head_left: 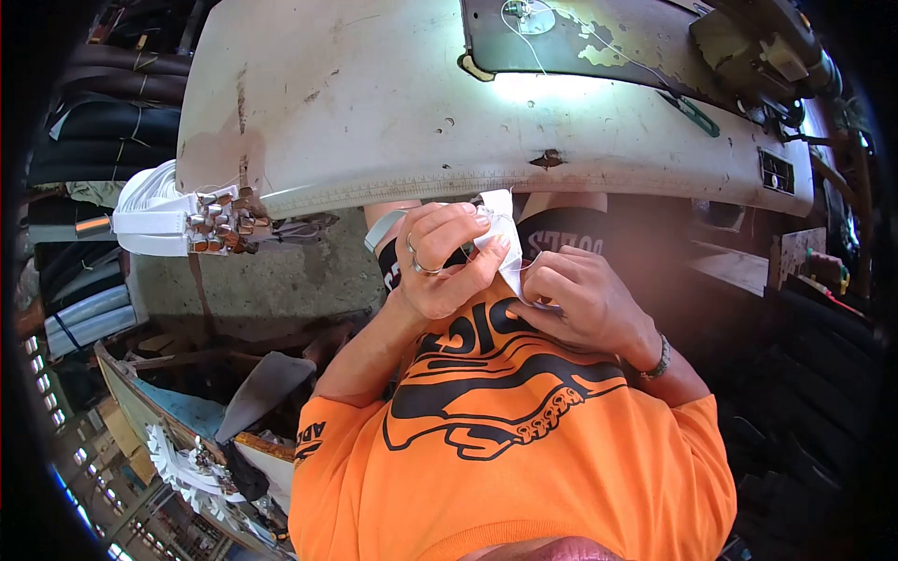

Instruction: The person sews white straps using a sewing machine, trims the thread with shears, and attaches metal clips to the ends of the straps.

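A narrow white fabric strip is held between my two hands, close to my orange shirt and below the table's front edge. My left hand, with rings on it, pinches the strip near its upper part. My right hand has its fingers closed on the strip's lower end, where a thin loose thread shows. The fingertips hide part of the fabric.
The worn white table lies ahead, with a sewing machine at right and green-handled snips on it. A bundle of white straps with metal ends hangs at the left edge. A wooden-edged bin stands lower left.
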The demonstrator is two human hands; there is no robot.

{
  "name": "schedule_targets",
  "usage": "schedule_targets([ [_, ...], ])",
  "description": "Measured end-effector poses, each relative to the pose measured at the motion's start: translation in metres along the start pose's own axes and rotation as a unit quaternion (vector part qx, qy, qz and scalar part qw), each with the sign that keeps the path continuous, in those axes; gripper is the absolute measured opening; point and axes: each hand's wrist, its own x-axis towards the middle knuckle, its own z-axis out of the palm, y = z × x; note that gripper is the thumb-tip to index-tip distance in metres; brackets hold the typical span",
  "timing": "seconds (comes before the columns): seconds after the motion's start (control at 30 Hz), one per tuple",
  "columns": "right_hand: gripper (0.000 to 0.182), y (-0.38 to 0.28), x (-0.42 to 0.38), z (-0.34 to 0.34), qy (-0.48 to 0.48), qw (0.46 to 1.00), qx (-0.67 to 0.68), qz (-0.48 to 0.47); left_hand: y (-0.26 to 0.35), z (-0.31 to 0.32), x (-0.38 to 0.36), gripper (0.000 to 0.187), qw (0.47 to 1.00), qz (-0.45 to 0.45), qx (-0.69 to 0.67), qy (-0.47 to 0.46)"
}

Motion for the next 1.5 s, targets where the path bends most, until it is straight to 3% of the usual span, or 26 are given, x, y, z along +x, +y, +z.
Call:
schedule_targets([
  [0.47,0.026,0.013,-0.001,0.000,0.012,0.997,0.036,0.062,0.000,0.007,-0.014,0.030,0.997,-0.075,-0.018,-0.009],
  [0.6,0.014,0.024,0.024,-0.036,0.132,0.990,-0.026,0.052,-0.009,0.014,0.005,0.036,0.999,-0.047,-0.018,-0.009],
  [0.73,0.051,0.049,0.061,-0.070,0.106,0.993,0.032,0.040,-0.020,0.024,0.035,0.040,0.999,-0.001,-0.035,-0.010],
  [0.8,0.056,0.062,0.076,-0.072,0.092,0.996,0.016,-0.013,-0.023,0.029,0.047,0.043,0.999,0.014,-0.033,-0.015],
  [0.87,0.053,0.073,0.086,-0.070,0.070,0.996,0.023,-0.058,-0.026,0.037,0.055,0.034,0.999,0.022,-0.031,-0.002],
  [0.97,0.040,0.092,0.084,-0.060,0.072,0.995,0.058,-0.038,-0.034,0.044,0.056,0.030,1.000,0.007,-0.024,0.007],
  [1.0,0.030,0.087,0.086,-0.056,0.113,0.993,0.030,-0.023,-0.038,0.045,0.054,0.030,1.000,-0.002,-0.021,0.008],
  [1.13,0.027,0.082,0.087,-0.052,0.184,0.983,-0.001,0.010,-0.047,0.045,0.046,0.043,0.999,-0.026,-0.019,-0.033],
  [1.27,0.017,0.082,0.087,-0.056,0.210,0.964,0.110,0.123,-0.050,0.048,0.047,0.038,0.999,-0.022,-0.011,-0.039],
  [1.37,0.012,0.076,0.094,-0.065,0.150,0.970,0.124,0.143,-0.050,0.047,0.047,0.036,0.999,-0.018,-0.005,-0.040],
  [1.5,0.010,0.082,0.095,-0.061,0.146,0.977,0.094,0.123,-0.050,0.049,0.046,0.035,0.999,-0.017,-0.009,-0.037],
])
